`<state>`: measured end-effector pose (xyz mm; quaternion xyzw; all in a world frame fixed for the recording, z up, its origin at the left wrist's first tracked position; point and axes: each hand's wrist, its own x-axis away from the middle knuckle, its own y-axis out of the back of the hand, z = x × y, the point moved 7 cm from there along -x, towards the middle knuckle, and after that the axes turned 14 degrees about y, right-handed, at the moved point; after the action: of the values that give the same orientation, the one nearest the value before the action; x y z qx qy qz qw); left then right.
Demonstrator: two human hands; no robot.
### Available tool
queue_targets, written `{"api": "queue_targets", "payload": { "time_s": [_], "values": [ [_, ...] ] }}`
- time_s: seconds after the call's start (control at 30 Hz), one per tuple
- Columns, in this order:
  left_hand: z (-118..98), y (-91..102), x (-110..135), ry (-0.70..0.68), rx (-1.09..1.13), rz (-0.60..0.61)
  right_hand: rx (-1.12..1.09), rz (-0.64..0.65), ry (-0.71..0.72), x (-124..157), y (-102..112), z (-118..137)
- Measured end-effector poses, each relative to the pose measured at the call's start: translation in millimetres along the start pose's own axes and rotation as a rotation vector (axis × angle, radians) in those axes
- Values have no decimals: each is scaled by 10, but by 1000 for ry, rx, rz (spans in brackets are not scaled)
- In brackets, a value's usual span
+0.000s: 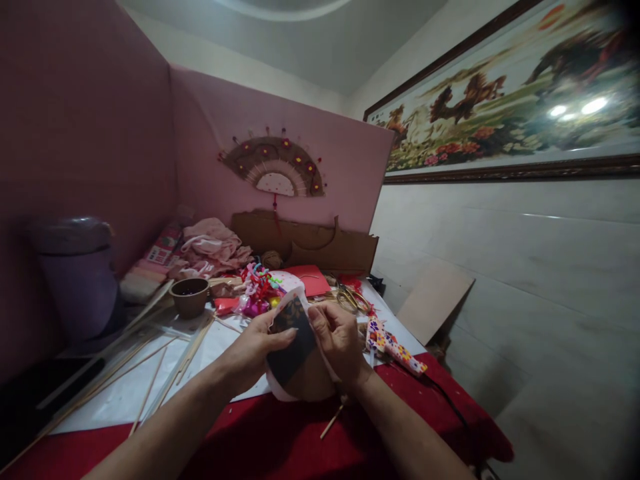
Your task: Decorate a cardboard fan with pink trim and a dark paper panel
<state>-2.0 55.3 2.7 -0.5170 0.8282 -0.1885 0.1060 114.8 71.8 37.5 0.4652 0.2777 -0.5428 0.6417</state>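
Head view: dark panel point(295, 357), pale edging point(281, 393) showing round much of it, held up between both hands above the near side of the table. Faint leaf-like pattern toward its top; lower part looks browner.

Left hand point(263, 343): thumb laid flat across the dark face, fingers behind and mostly hidden; panel gripped between. Right hand point(343, 343): fingers curled, thumb and forefinger closed on the upper right edge. Exact contact of the lower right fingers cannot be told.

Below the right hand, a short stick point(331, 422) over the red cloth point(270, 443); whether held or lying loose, unclear.

Beyond: flower-printed tool point(397, 347) with black cord point(450, 403), just right of that hand; scissors point(349, 300); red card point(310, 280); bright fuzzy bundle point(256, 283); brown cup point(190, 298) farther left. Decorated fan point(277, 163) on the pink board behind.

Risks, as judged: uneven pull at the right edge could crease or tear the edging; a hard left thumb could bend the panel. Right forearm swinging outward might snag the cord and drag the tool.
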Motion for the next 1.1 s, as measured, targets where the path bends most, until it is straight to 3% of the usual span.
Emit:
{"api": "queue_targets", "payload": {
  "time_s": [0.27,0.5,0.73,1.0,1.1],
  "values": [
    [27,-72,24,73,-60,78,-268,-40,-125,-70,-24,-142],
    [57,-63,10,89,-65,58,-208,-108,-124,-48,18,-163],
    [55,-18,-17,86,-83,6,65,-101,29,-52,82,-3],
    [52,19,-1,82,-67,-30,175,91,346,-48,-1,230],
    [42,36,1,71,-42,-37,177,162,376,-20,-17,243]
  ]
}}
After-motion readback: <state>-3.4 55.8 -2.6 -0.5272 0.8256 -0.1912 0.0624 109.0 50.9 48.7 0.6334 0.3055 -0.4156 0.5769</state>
